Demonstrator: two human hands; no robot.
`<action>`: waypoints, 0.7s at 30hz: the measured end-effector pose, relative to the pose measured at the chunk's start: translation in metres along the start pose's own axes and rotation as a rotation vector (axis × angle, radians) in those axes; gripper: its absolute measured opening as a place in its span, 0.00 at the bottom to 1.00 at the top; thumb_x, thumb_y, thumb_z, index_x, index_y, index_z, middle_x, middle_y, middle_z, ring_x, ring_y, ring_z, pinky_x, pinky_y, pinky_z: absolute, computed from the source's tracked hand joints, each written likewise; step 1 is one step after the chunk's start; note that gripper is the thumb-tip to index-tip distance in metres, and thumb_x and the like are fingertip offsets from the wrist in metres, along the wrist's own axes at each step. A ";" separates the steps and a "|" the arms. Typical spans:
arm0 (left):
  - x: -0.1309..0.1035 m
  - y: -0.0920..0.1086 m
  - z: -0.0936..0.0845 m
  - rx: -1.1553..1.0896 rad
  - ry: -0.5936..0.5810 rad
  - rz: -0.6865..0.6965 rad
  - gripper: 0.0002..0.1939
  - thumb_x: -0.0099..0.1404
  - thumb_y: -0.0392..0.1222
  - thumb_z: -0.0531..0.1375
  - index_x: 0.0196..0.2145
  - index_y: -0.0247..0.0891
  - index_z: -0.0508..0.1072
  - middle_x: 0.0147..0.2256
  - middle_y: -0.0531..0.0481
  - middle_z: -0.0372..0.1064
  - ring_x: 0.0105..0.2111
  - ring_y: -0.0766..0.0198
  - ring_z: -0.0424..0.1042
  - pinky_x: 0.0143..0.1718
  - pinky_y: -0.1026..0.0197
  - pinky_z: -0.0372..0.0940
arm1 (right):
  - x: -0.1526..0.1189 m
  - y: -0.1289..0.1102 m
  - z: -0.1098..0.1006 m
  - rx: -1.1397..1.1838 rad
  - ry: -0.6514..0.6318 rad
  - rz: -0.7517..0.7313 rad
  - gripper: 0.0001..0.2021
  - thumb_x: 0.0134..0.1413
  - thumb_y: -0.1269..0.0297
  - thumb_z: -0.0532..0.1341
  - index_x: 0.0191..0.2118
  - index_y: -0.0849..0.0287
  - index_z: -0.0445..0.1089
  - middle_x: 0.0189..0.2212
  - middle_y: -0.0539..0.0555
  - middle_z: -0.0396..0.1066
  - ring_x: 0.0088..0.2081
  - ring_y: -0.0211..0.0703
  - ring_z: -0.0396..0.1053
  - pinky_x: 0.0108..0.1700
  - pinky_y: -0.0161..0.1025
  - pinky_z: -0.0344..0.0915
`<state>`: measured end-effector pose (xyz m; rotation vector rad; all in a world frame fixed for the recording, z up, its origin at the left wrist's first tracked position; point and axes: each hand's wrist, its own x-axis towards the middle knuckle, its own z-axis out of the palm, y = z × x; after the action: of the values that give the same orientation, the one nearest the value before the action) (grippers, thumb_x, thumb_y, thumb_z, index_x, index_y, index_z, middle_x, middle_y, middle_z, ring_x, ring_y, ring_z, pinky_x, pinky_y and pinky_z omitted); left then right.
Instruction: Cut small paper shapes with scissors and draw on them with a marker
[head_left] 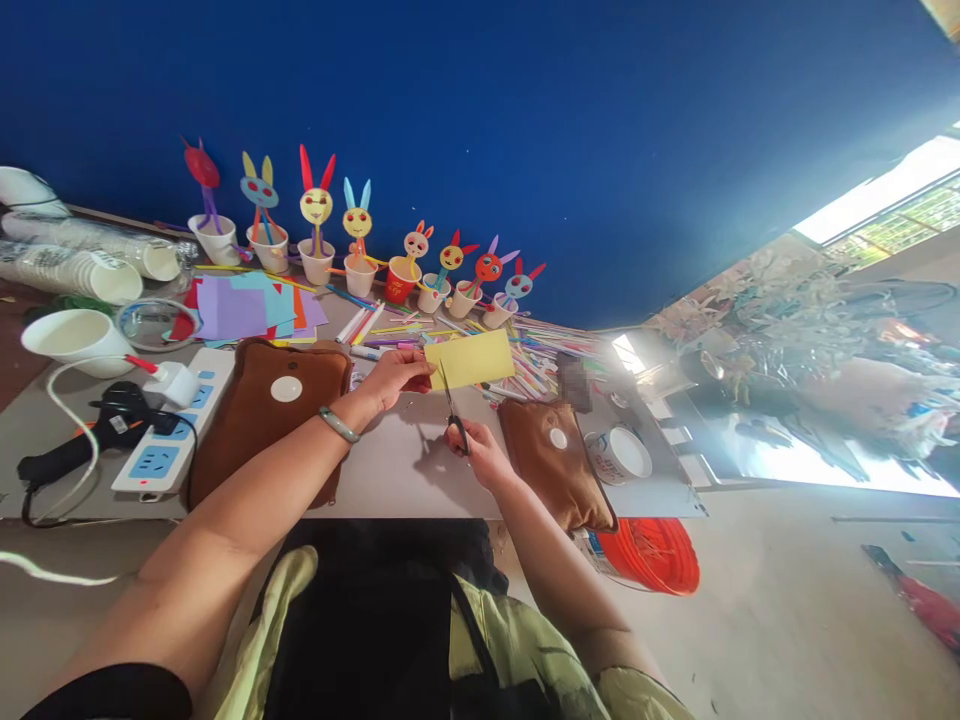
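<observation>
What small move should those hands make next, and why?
Probably a careful snip into the yellow paper: the right hand holds the scissors with a blade reaching over it, while the left hand grips its left end.

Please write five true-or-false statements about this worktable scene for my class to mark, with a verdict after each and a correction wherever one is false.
1. The right hand holds the scissors. True.
2. The left hand is holding a purple sheet. False: it holds the yellow paper.
3. All the rabbit-like figures stand in white cups. False: one stands in a red cup.
4. The power strip lies to the left of both brown pouches. True.
5. The red bucket stands on the tabletop. False: it is lower than the tabletop, beyond its near edge.
</observation>
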<state>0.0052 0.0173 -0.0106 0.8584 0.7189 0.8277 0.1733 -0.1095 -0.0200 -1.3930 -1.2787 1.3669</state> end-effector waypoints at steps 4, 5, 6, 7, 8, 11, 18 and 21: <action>0.001 -0.001 -0.001 -0.008 0.010 -0.002 0.16 0.44 0.43 0.72 0.26 0.34 0.71 0.24 0.51 0.72 0.22 0.67 0.71 0.27 0.63 0.67 | 0.000 0.001 0.002 0.000 0.000 -0.010 0.21 0.51 0.50 0.62 0.20 0.57 0.55 0.19 0.45 0.51 0.24 0.34 0.47 0.28 0.37 0.42; 0.001 -0.001 -0.001 -0.007 0.011 -0.004 0.16 0.44 0.42 0.72 0.27 0.34 0.71 0.24 0.51 0.72 0.22 0.67 0.71 0.27 0.63 0.67 | 0.000 0.001 0.002 -0.004 0.003 -0.013 0.21 0.51 0.50 0.62 0.20 0.56 0.54 0.18 0.45 0.51 0.24 0.34 0.47 0.28 0.37 0.41; 0.000 -0.001 -0.001 -0.005 0.011 -0.006 0.15 0.44 0.42 0.71 0.27 0.34 0.71 0.24 0.51 0.72 0.22 0.67 0.71 0.27 0.63 0.68 | -0.001 0.000 0.003 -0.007 0.009 -0.015 0.22 0.51 0.50 0.63 0.19 0.56 0.54 0.18 0.45 0.50 0.24 0.34 0.47 0.28 0.37 0.41; 0.000 0.000 0.000 -0.002 0.011 -0.009 0.15 0.45 0.42 0.71 0.27 0.34 0.71 0.24 0.50 0.72 0.22 0.68 0.71 0.27 0.63 0.68 | -0.001 -0.001 0.003 -0.010 0.016 -0.015 0.22 0.50 0.50 0.63 0.19 0.56 0.53 0.18 0.45 0.50 0.24 0.34 0.46 0.28 0.37 0.41; 0.000 0.000 0.000 0.004 0.010 -0.010 0.15 0.45 0.42 0.71 0.26 0.33 0.72 0.24 0.50 0.72 0.22 0.68 0.71 0.27 0.63 0.68 | -0.001 -0.002 0.004 -0.012 0.023 -0.014 0.22 0.50 0.51 0.63 0.19 0.56 0.53 0.18 0.45 0.49 0.23 0.34 0.46 0.28 0.37 0.41; -0.001 0.002 0.001 0.018 0.001 -0.007 0.14 0.45 0.42 0.70 0.26 0.33 0.72 0.24 0.51 0.72 0.21 0.69 0.69 0.26 0.64 0.67 | -0.002 -0.003 0.005 -0.027 0.037 0.007 0.21 0.50 0.51 0.63 0.20 0.56 0.54 0.18 0.45 0.49 0.24 0.33 0.45 0.28 0.37 0.41; -0.002 0.002 0.002 0.027 0.025 0.012 0.15 0.50 0.44 0.68 0.33 0.33 0.75 0.29 0.48 0.76 0.27 0.63 0.75 0.27 0.63 0.68 | -0.003 0.002 0.003 -0.080 0.035 0.054 0.21 0.51 0.49 0.62 0.21 0.56 0.54 0.19 0.45 0.49 0.24 0.33 0.45 0.28 0.37 0.40; -0.002 0.000 0.001 0.042 0.021 0.031 0.12 0.50 0.44 0.67 0.30 0.34 0.74 0.28 0.49 0.76 0.25 0.64 0.74 0.26 0.63 0.67 | -0.003 0.004 0.002 -0.049 0.004 0.031 0.21 0.51 0.49 0.62 0.21 0.57 0.54 0.19 0.45 0.51 0.24 0.34 0.46 0.28 0.37 0.42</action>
<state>0.0052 0.0154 -0.0093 0.9016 0.7453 0.8528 0.1722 -0.1132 -0.0238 -1.4543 -1.3007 1.3610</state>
